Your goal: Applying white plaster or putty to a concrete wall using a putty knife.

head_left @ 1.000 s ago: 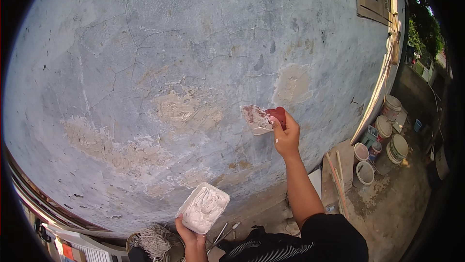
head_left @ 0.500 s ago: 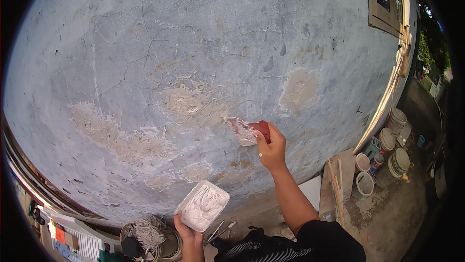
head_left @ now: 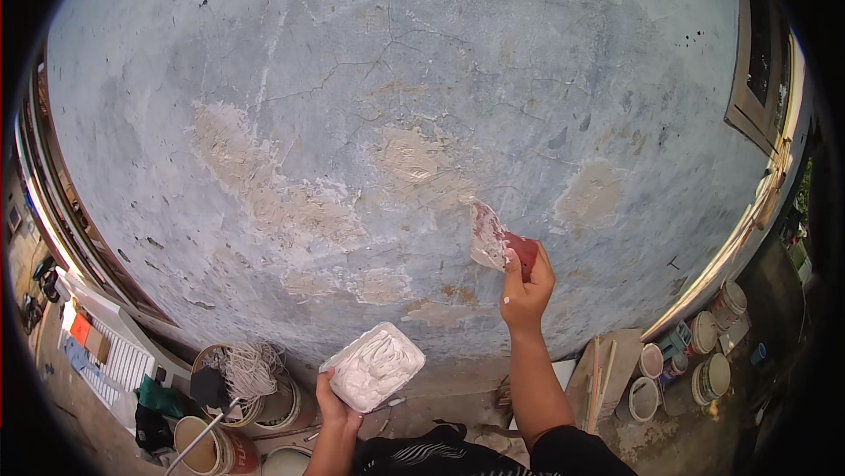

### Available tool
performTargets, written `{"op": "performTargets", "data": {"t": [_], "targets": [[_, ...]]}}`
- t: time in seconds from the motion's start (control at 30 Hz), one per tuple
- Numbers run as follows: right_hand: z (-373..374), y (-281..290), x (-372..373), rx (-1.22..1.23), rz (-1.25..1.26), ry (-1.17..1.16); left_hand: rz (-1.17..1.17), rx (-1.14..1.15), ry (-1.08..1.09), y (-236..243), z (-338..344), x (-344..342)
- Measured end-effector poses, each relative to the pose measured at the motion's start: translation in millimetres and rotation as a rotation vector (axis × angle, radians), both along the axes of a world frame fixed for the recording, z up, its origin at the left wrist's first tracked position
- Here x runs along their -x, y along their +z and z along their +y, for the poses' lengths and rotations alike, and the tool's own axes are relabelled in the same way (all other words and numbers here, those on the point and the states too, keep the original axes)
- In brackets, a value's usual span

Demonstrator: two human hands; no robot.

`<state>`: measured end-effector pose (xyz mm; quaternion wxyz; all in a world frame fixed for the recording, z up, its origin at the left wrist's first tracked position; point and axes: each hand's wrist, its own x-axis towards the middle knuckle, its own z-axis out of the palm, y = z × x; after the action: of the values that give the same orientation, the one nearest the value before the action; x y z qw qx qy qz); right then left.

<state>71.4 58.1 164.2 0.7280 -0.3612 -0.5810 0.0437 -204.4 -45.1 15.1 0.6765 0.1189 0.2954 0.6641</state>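
separately, the hands [head_left: 529,296] hold a red scraper [head_left: 498,240] and white tub [head_left: 393,384]

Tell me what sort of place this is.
Probably an outdoor area beside a building under repair: a cracked blue-grey plastered wall with rough beige patches, a brownish-framed window, and round plastic buckets nearby.

Rough matt wall [head_left: 493,80], soft ridged paste [head_left: 378,369], smooth plastic-looking scraper [head_left: 495,240]
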Motion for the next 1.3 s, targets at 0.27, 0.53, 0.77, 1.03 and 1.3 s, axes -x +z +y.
{"op": "performTargets", "data": {"t": [0.27,0.53,0.77,1.03,1.3], "targets": [[-14,35,45,-0.121,-0.288,-0.057,-0.013,-0.026,0.029,7,-8,30],[26,-18,125,-0.208,-0.533,-0.486,-0.017,-0.032,0.110,1,-36,113],[0,-39,167,-0.062,-0.563,-0.337,-0.037,-0.028,0.135,-10,-56,181],[-73,-12,208,0.193,-0.264,0.046,-0.074,-0.033,0.068,-11,-67,220],[-138,-71,278,0.579,0.197,0.579,0.015,0.101,-0.056,4,-83,220]]}}
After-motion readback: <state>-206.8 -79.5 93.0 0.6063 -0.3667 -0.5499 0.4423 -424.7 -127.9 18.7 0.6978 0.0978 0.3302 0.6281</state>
